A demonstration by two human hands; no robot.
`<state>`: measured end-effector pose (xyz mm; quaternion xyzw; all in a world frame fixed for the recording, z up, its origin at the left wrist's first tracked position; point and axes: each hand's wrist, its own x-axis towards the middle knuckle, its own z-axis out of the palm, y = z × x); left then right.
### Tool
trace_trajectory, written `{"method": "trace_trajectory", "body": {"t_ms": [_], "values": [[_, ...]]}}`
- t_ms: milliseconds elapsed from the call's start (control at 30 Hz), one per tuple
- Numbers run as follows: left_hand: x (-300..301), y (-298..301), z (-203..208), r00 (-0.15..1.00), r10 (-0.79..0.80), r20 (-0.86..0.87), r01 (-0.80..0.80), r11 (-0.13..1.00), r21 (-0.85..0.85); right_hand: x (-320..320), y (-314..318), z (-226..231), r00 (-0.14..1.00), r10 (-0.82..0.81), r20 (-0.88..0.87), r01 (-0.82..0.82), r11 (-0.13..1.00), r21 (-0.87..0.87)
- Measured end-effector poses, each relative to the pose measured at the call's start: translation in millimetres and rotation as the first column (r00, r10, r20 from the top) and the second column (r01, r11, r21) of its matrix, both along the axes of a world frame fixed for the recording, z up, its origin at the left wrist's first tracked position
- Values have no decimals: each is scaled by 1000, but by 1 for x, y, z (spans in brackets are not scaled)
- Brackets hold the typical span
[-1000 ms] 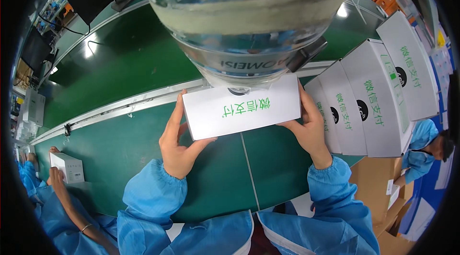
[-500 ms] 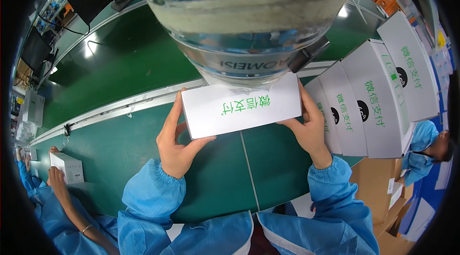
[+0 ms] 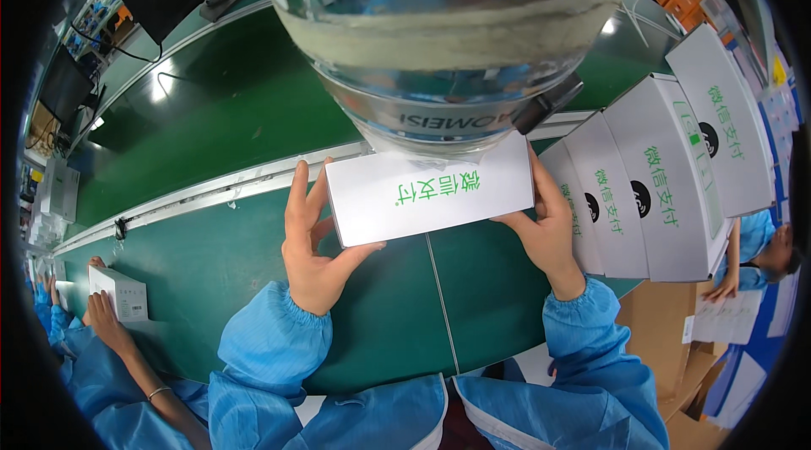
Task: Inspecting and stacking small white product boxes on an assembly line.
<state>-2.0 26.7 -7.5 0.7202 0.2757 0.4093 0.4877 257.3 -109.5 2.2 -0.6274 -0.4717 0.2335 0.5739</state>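
Observation:
A long white cardboard box (image 3: 431, 196) with green printing lies level above the green table, its print upside down to me. My left hand (image 3: 317, 239) is at its left end: the thumb presses along the near edge, one finger touches the far corner, and the index finger stands off the side. My right hand (image 3: 549, 226) grips the right end, thumb at the near edge and fingers along the side. A large clear rounded object (image 3: 456, 70) with a pale band hides the box's far edge.
White printed boxes (image 3: 625, 188) stand stacked at the right, beside an open brown carton (image 3: 663, 323). A co-worker's hand (image 3: 725, 288) is beyond them. At the left, another co-worker handles a small white box (image 3: 122, 294). A metal rail (image 3: 253, 175) crosses the green table (image 3: 380, 315). Monitors stand far left.
My left index finger has lifted away from the box's side. The box has barely shifted right. At the far right, the co-worker's hand has come into view on a white printed piece.

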Motion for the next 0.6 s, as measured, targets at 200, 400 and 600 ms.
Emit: {"method": "trace_trajectory", "body": {"t_ms": [200, 400, 600], "values": [[2, -1, 0, 999, -3, 42, 4, 1000, -15, 2, 0, -2, 1000, 12, -21, -11, 1000, 14], [4, -1, 0, 999, -9, 51, 10, 1000, -26, 1, 0, -1, 1000, 9, -17, -8, 999, 44], [4, 0, 0, 998, -10, 55, 11, 999, -35, 2, 1, 0, 1000, 11, -5, -11, 999, 31]]}}
